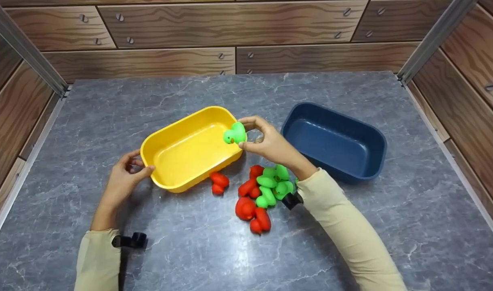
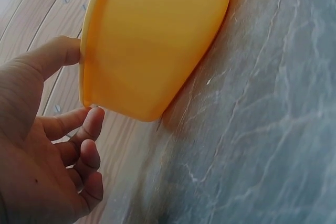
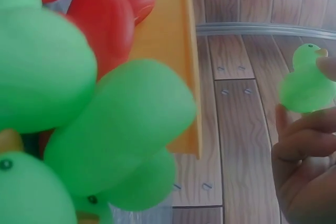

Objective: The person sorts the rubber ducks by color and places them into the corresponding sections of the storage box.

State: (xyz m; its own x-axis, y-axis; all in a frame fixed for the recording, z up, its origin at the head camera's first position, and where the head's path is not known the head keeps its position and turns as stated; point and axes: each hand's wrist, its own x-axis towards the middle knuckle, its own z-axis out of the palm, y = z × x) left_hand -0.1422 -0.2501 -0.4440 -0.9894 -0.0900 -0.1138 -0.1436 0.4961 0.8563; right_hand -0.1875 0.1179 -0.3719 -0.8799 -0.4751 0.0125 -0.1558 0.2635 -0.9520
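Observation:
A yellow tub stands at the middle left of the table, nothing visible inside it. My left hand pinches its near-left rim between thumb and fingers; the left wrist view shows this hand at the tub's edge. Over the tub's right end, my right hand holds a green rubber duck between thumb and fingers. In the right wrist view that duck appears at the right side. Several green ducks and red ducks lie in a pile below the right forearm.
A dark blue tub stands to the right, its visible inside bare. One red duck lies against the yellow tub's near side. Wood-patterned panels enclose the grey marbled table at the back and sides.

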